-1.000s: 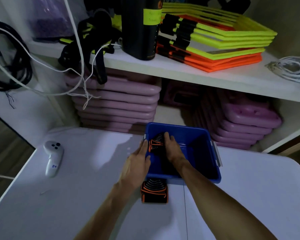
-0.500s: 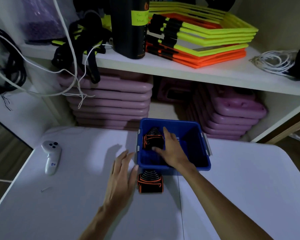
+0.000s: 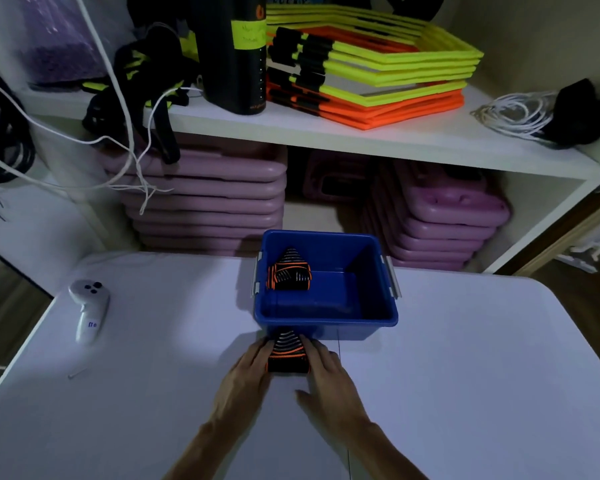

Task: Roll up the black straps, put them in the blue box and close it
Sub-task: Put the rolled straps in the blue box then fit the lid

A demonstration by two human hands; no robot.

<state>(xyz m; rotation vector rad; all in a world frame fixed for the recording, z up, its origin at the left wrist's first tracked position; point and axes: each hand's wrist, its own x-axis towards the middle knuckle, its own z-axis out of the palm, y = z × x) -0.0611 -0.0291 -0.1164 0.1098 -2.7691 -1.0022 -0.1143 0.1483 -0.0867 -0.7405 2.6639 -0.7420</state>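
An open blue box (image 3: 326, 322) stands on the white table, with no lid on it. One rolled black strap with orange edges (image 3: 289, 273) lies in its back left corner. A second rolled strap (image 3: 287, 353) sits on the table just in front of the box. My left hand (image 3: 246, 372) presses against its left side and my right hand (image 3: 326, 372) against its right side, so both hands clasp the roll between them.
A white handheld controller (image 3: 89, 308) lies on the table (image 3: 465, 375) at the left. Behind the box a shelf unit holds stacked purple cases (image 3: 205, 195), a black cylinder (image 3: 234, 53), yellow and orange frames (image 3: 371, 67) and dangling white cords (image 3: 129, 133).
My right hand left the strap in the box and came back out. Both hands moved to the roll on the table and closed around it.
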